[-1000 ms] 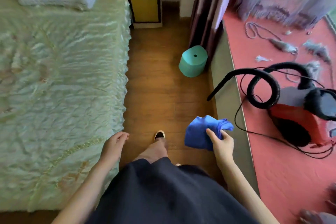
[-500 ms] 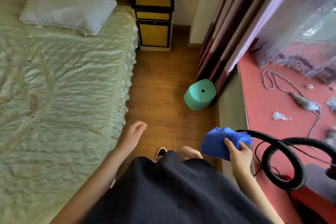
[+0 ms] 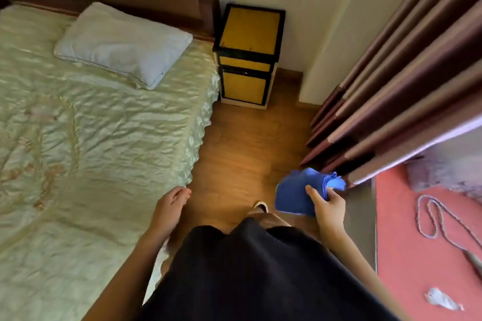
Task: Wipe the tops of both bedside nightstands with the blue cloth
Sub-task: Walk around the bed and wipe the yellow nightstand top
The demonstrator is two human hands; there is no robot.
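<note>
1. Only one nightstand (image 3: pixel 249 56) shows, a yellow cabinet with black edging; the other is out of the picture. Its top is seen at a slant and looks bare, though dust or marks cannot be made out.
2. The person's dark skirt (image 3: pixel 260 273) fills the lower middle and hides most of the legs; one shoe tip (image 3: pixel 260 206) shows just beyond its hem.
3. The curtains (image 3: pixel 396 91) are blurred, and a grey cord (image 3: pixel 430 219) on the red surface (image 3: pixel 407 263) at the right runs out of frame.
4. A strip of wooden floor (image 3: pixel 240 148) lies open between the bed (image 3: pixel 91 138) and the curtains, leading straight to the nightstand, which stands against the wall, just beside the bed's head corner and the pillow (image 3: pixel 122 44).
5. The right hand (image 3: pixel 327 210) grips the blue cloth (image 3: pixel 302 190), thumb on top, fingers hidden beneath; the bunched cloth sticks out ahead of the hand, over the floor.
6. The left hand (image 3: pixel 169 207) holds nothing, fingers loosely curled, near the bedspread's scalloped edge.
7. The cloth is well apart from the nightstand.
</note>
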